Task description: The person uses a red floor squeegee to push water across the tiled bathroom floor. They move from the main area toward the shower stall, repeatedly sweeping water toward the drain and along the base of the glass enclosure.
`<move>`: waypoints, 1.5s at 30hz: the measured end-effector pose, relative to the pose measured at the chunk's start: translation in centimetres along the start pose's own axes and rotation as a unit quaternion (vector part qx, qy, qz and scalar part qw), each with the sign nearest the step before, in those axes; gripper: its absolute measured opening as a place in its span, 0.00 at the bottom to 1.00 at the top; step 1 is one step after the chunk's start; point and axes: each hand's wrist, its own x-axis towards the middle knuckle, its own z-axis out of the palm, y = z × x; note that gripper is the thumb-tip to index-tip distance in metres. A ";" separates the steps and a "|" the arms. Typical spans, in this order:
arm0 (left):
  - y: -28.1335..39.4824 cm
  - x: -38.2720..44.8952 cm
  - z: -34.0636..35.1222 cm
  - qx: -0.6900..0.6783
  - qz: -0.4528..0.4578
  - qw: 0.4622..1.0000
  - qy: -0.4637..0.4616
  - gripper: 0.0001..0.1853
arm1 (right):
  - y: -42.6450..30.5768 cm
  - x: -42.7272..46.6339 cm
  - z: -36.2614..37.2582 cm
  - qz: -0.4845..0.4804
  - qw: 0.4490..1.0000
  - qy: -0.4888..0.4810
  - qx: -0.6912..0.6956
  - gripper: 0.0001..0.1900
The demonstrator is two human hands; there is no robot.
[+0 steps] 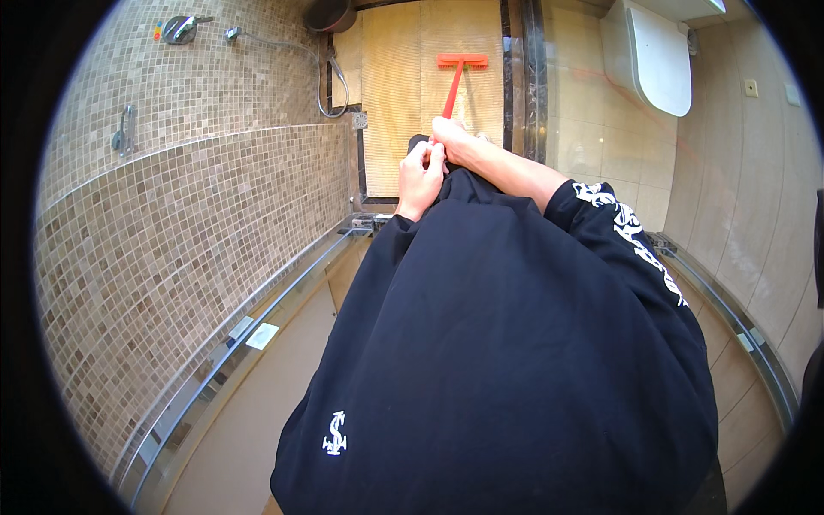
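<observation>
A red floor scrub brush (452,90) reaches away from me, its wide head (462,60) bristles-down on the ribbed yellow-beige shower floor (393,84). My right hand (450,137) is wrapped around the handle. Just below and to the left, my left hand (420,180) curls its fingers around the near end of the handle, which is mostly hidden by both hands. The black cloth of my clothing lies right under my wrists.
Mosaic-tiled wall (212,174) rises at left, with a grab bar (126,131), mixer tap (180,29) and shower hose (317,64). A dark bucket (330,15) stands at the back. Beside a floor drain (360,120) runs dark stone edging. Right, beyond a raised sill (534,84), is a toilet (660,61).
</observation>
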 end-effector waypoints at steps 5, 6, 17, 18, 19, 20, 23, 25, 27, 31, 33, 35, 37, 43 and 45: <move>-0.1 -0.3 -0.5 0.018 -0.009 1.000 0.000 0.14 | 0.0 -0.4 0.9 0.002 1.000 0.004 0.016 0.13; -0.2 -0.7 -0.6 0.024 -0.002 1.000 0.009 0.14 | 0.3 -0.5 1.1 0.004 0.999 -0.005 0.042 0.13; 0.3 -1.8 -0.7 0.064 -0.012 0.996 0.057 0.17 | 1.8 -0.5 1.1 -0.016 0.999 -0.030 -0.037 0.11; 0.1 -1.8 -0.7 0.073 -0.009 0.996 0.058 0.17 | 1.9 -0.2 1.2 -0.016 0.999 -0.022 -0.036 0.12; 0.0 -1.8 -0.6 0.083 -0.006 0.995 0.059 0.17 | 2.1 0.0 1.4 -0.016 0.999 -0.014 -0.035 0.12; -0.2 -1.8 -0.6 0.092 -0.002 0.994 0.061 0.17 | 2.3 0.2 1.5 -0.016 0.999 -0.007 -0.034 0.12; -0.2 -2.2 -0.5 0.076 0.020 0.994 0.077 0.17 | 2.6 0.5 1.2 -0.026 0.997 -0.059 -0.036 0.13; 0.4 -1.8 0.2 0.043 0.021 0.996 0.076 0.18 | 1.1 -1.1 0.4 -0.012 0.995 -0.046 -0.091 0.13; 0.6 -2.0 0.2 0.091 0.011 0.994 0.066 0.18 | 3.5 2.5 0.8 -0.043 0.993 -0.044 -0.099 0.13; 1.1 -3.2 -0.2 0.068 0.006 0.995 0.077 0.17 | 3.4 1.0 1.2 -0.076 0.986 -0.076 -0.127 0.13; 0.8 -2.8 -0.1 0.080 0.015 0.996 0.040 0.16 | 3.3 0.7 0.4 -0.029 0.994 -0.062 -0.090 0.13; 0.2 -3.1 -0.5 0.101 0.009 0.994 0.047 0.15 | 3.2 0.4 0.8 -0.043 0.986 -0.069 -0.144 0.13; 0.8 -3.6 -0.9 0.114 -0.007 0.992 0.045 0.14 | 3.3 -0.5 0.8 -0.041 0.990 -0.081 -0.104 0.13; 1.9 -3.6 -0.4 0.142 -0.032 0.989 0.012 0.15 | 3.2 -0.4 0.0 -0.039 0.988 -0.067 -0.134 0.15; 2.3 -3.6 -0.4 0.119 -0.019 0.993 0.002 0.14 | 3.1 -0.4 -0.3 -0.029 0.990 -0.086 -0.110 0.15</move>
